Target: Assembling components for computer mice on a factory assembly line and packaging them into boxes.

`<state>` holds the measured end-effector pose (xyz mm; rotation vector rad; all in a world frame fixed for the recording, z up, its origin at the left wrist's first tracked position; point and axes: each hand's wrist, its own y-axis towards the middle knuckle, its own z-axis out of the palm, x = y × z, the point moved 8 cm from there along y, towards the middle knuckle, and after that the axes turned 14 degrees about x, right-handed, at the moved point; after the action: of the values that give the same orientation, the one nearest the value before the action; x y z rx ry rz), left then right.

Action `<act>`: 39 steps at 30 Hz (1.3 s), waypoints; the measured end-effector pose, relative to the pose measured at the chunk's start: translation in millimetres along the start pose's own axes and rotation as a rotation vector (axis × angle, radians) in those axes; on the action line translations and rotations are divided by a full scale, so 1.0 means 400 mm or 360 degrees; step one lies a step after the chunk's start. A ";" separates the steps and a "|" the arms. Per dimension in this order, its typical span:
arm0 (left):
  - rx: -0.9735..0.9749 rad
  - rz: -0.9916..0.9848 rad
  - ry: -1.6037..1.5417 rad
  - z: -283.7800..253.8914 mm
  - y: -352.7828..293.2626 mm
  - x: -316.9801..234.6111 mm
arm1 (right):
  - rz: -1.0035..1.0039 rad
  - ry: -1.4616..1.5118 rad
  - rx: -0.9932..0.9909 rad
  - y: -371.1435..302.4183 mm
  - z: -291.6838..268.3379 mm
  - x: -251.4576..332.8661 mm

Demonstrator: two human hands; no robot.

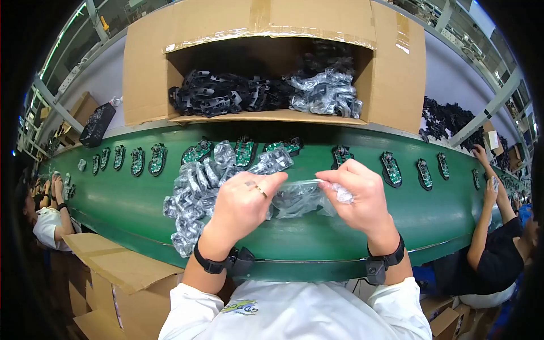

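A clear plastic bag (298, 201) is stretched between my two hands above the green belt, and something dark shows faintly through it. My left hand (242, 203) pinches the bag's upper left edge and wears a ring. At the bag's other upper corner, my right hand (361, 195) is closed on the plastic, with a crumpled wad of clear film (343, 194) against its fingers. Beside my left hand lies a heap of bagged parts (195, 187) in clear wrapping. Just beyond it are black-edged green circuit board units (245, 152).
A large cardboard box (391, 73) opens toward me behind the green belt (453, 207). Inside are loose black plastic parts (212, 102) and bagged parts (327, 93). More board units (391, 169) line the belt. Co-workers sit at both sides; an open carton (130, 266) stands at lower left.
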<state>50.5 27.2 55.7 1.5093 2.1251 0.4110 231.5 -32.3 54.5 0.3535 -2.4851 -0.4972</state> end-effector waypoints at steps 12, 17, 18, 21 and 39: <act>-0.0052 -0.0161 0.0178 0.018 0.015 0.000 | 0.0096 0.0070 -0.0081 -0.030 -0.006 -0.036; -0.0053 -0.0188 0.0144 0.023 0.020 -0.011 | 0.0131 0.0081 0.0111 -0.048 0.008 -0.060; -0.0011 -0.0161 0.0142 0.028 0.024 -0.019 | 0.0114 0.0003 0.0147 -0.049 0.011 -0.062; -0.0137 -0.0063 0.0088 0.021 0.029 -0.039 | 0.0120 0.0201 -0.0331 -0.073 -0.038 -0.035; -0.0424 -0.0193 -0.0306 0.107 0.025 0.030 | 0.0139 0.0243 -0.0398 -0.094 -0.029 -0.094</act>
<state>79.0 40.3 22.6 1.2130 1.9149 0.4650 273.7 -55.7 29.3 0.1753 -2.2483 -0.7081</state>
